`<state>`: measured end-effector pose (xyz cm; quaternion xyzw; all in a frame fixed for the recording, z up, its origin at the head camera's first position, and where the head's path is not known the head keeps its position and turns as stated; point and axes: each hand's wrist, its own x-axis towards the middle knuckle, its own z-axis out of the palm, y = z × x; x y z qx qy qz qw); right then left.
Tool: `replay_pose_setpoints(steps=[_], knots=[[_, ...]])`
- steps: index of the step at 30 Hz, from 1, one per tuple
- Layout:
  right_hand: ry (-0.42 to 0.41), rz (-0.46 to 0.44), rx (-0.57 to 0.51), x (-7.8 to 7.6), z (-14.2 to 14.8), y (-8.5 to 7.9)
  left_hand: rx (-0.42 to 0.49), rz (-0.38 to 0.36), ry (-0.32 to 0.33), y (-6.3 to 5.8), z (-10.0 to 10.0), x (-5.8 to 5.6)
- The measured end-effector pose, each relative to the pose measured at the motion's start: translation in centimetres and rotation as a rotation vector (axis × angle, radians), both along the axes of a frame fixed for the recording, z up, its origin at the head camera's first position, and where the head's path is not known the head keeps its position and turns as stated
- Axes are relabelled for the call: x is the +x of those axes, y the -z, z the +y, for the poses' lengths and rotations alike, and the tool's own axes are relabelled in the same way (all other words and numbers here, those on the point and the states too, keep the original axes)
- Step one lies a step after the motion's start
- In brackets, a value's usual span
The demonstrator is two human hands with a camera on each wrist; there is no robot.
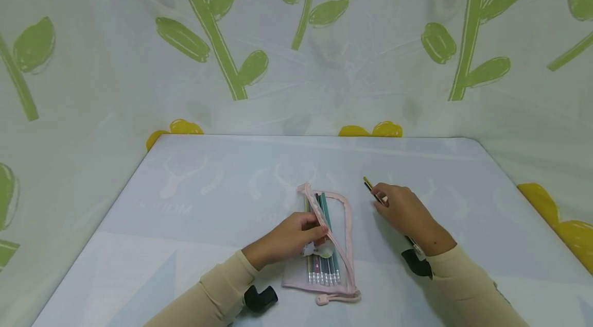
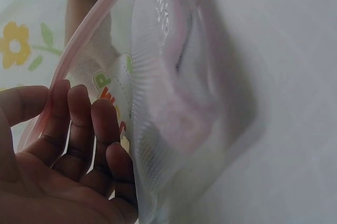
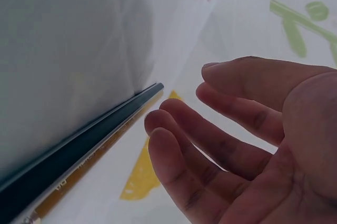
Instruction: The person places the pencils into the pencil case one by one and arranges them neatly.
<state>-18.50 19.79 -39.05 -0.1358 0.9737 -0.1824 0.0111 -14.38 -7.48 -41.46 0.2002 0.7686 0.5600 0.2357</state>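
A see-through mesh pencil pouch point(image 1: 349, 219) with pink edging lies at the middle of the table. My left hand point(image 1: 294, 237) pinches its pink zipper edge point(image 2: 84, 34) between thumb and forefinger, lifting that side away from the rest. Several pencils point(image 1: 330, 268) lie side by side inside, the lower ends silvery. To the right, my right hand point(image 1: 405, 211) is over two pencils on the table, one dark point(image 3: 89, 139) and one yellow point(image 3: 89, 168). In the right wrist view its fingers are loosely bent, apart from both pencils.
The pale table point(image 1: 222, 162) reaches back to a curtain point(image 1: 370, 59) printed with green leaves and yellow flowers. A pink zipper pull point(image 1: 324, 298) hangs off the pouch's near corner. Black wrist mounts point(image 1: 260, 298) sit by both sleeves.
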Motion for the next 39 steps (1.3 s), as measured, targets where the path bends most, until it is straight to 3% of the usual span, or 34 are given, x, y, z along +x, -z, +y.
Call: replay_pose_setpoints(steps=[25,39], knots=[[0.031,-0.111,0.021,-0.37,-0.38,0.47,0.036,-0.012,-0.004,0.17,-0.47,0.10],[0.029,-0.117,0.018,-0.11,-0.22,0.31,0.012,-0.002,0.003,-0.03,-0.18,-0.03]])
